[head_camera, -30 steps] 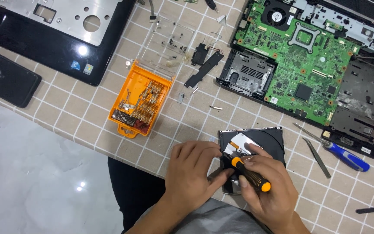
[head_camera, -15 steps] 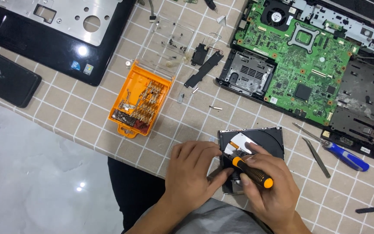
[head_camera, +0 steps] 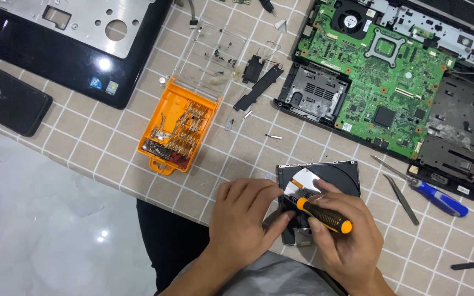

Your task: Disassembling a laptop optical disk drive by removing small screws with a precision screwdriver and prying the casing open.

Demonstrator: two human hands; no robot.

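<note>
My right hand grips a screwdriver with an orange and black handle, its tip pointing left onto a black optical drive that lies at the table's near edge. My left hand rests on the drive's left side, fingers curled over its edge and holding it down. A shiny silver patch shows on the drive's top between my two hands. The screwdriver's tip is hidden by my fingers.
An orange bit case with a clear lid lies left of the drive. An opened laptop base with a green motherboard sits at the back right. A blue-handled screwdriver, tweezers, a black palm-rest cover and small black parts lie around.
The screwdriver handle has shifted slightly in my right hand; both hands stay on the drive.
</note>
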